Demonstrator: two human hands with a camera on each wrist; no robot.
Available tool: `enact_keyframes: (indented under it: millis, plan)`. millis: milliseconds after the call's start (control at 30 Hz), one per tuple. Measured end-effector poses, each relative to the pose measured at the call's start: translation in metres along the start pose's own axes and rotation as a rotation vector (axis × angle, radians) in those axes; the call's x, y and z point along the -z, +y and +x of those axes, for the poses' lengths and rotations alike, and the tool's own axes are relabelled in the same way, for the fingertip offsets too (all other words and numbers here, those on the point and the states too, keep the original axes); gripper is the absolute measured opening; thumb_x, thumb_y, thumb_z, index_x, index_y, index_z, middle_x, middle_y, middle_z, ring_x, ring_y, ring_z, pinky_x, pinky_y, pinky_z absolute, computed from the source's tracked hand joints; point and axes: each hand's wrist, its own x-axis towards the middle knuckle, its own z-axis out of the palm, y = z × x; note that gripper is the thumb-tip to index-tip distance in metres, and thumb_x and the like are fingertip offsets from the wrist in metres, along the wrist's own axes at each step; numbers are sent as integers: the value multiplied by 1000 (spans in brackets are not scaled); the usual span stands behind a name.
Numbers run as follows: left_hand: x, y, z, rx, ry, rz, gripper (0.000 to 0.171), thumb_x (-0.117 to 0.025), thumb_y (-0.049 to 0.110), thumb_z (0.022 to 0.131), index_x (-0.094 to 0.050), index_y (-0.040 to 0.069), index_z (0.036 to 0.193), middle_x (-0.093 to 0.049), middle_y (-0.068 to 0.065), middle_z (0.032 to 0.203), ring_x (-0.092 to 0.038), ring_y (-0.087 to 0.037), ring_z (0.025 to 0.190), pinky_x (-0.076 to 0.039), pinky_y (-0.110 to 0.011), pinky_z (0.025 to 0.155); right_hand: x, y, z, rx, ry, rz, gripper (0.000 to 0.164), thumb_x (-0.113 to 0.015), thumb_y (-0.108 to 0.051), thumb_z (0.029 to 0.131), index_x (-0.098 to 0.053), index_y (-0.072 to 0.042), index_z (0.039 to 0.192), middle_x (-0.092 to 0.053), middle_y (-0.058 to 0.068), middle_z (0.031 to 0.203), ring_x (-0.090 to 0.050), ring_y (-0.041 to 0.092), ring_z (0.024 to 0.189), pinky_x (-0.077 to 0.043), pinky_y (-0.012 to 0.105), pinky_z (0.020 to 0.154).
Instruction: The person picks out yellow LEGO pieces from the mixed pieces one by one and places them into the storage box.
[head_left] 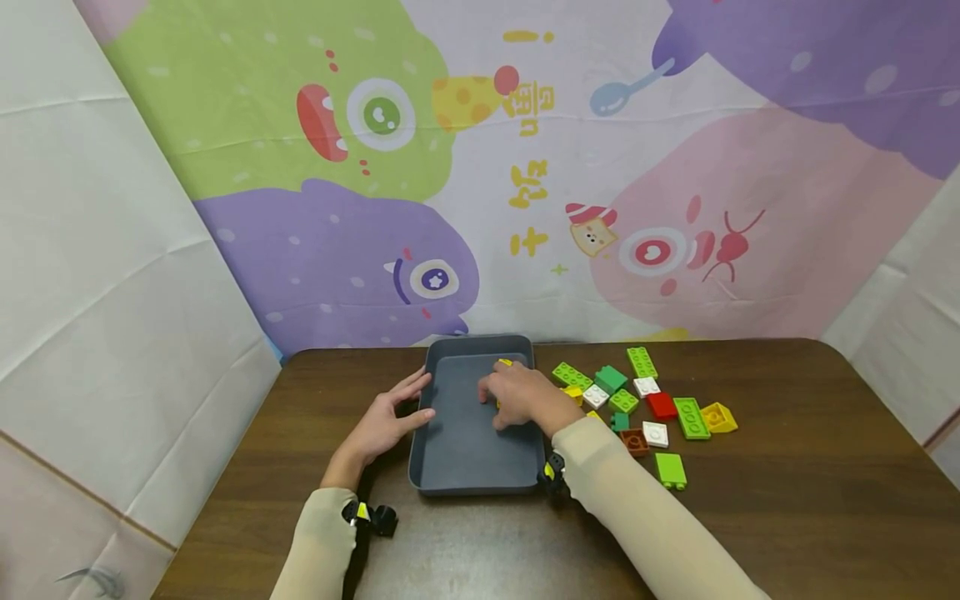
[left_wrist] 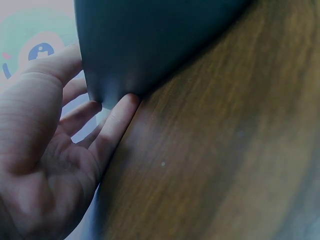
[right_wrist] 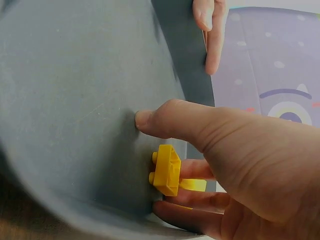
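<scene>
A dark grey tray (head_left: 480,475) lies on the table. My left hand (head_left: 386,427) rests against its left side, fingers fairly straight, the thumb tip at the rim. In the left wrist view, fingertips touch the outer wall (left_wrist: 145,45). Inside the tray is my right hand (head_left: 521,393), thumb spread away from the fingers. In the right wrist view, a yellow toy brick (right_wrist: 167,171) with studs stands against the fingers of the right hand (right_wrist: 250,165); the thumb is apart from it. Behind the fingers shows another yellow piece (right_wrist: 195,185), partly hidden.
Right of the tray lie several loose toy bricks, among them a red brick (head_left: 662,406), a dark green brick (head_left: 611,380), a brown brick (head_left: 634,442) and a light green brick (head_left: 670,470). A patterned cloth (head_left: 525,292) hangs behind the table.
</scene>
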Motion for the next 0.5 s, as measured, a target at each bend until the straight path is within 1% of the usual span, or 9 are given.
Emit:
enact_keyframes:
  millis: [33, 67, 133, 167, 233, 300, 333, 433, 500]
  plan:
    - [0, -1, 0, -18, 0, 7, 79, -80, 41, 106, -48, 10, 171, -35, -9, 187, -53, -47, 154, -39, -71, 131, 2, -2, -2, -5, -4, 2, 38, -96, -35, 88, -78, -35, 122, -67, 8, 146, -63, 34, 126, -61, 56, 97]
    - [1, -5, 1, -41, 4, 13, 78, -79, 43, 106, -49, 11, 171, -36, -8, 187, -55, -45, 152, -42, -68, 130, 5, -4, -5, -8, -8, 5, 39, -97, -35, 88, -78, -34, 123, -67, 7, 146, -63, 34, 126, -61, 55, 98]
    - [1, -6, 1, -50, 9, 30, 77, -79, 45, 107, -50, 12, 171, -38, -8, 186, -56, -44, 150, -44, -67, 128, 5, -5, -6, -11, -10, 16, 39, -96, -35, 89, -78, -34, 123, -67, 6, 145, -62, 32, 126, -60, 53, 98]
    - [1, -5, 1, -40, 0, 16, 78, -79, 43, 107, -49, 12, 172, -35, -8, 187, -55, -45, 153, -42, -69, 130, 7, -7, -7, -15, -16, 10, 38, -96, -35, 90, -78, -33, 124, -67, 6, 144, -62, 32, 126, -60, 54, 99]
    - [0, -4, 1, -16, -3, 13, 77, -79, 38, 107, -48, 10, 172, -34, -10, 187, -52, -46, 156, -39, -69, 132, 5, -6, -6, -13, -14, 8, 37, -94, -34, 91, -78, -32, 125, -67, 6, 143, -62, 32, 125, -60, 53, 98]
    - [0, 3, -1, 29, -8, 2, 78, -80, 34, 107, -46, 9, 172, -31, -11, 188, -48, -49, 160, -33, -73, 134, 12, -13, -13, -10, -14, -14, 35, -93, -31, 93, -79, -30, 125, -67, 9, 142, -63, 34, 123, -61, 55, 96]
    - [-1, 3, -1, 36, -8, 0, 78, -80, 32, 107, -46, 8, 172, -31, -12, 188, -47, -49, 160, -32, -73, 135, 17, -18, -18, -11, -17, -19, 34, -93, -30, 93, -79, -28, 125, -67, 10, 142, -63, 35, 124, -61, 56, 96]
    - [-1, -1, 1, 32, -6, -2, 78, -81, 33, 106, -46, 9, 172, -31, -11, 188, -48, -50, 160, -32, -74, 134, 36, -35, -36, -25, -34, -20, 33, -91, -25, 96, -80, -24, 126, -67, 12, 145, -63, 35, 127, -61, 57, 102]
    - [-1, -11, 4, 9, -2, 10, 78, -81, 39, 106, -48, 12, 172, -33, -10, 188, -51, -48, 157, -36, -74, 132, 41, -40, -43, -25, -34, -16, 32, -91, -25, 96, -80, -24, 126, -68, 11, 145, -63, 34, 128, -61, 56, 104]
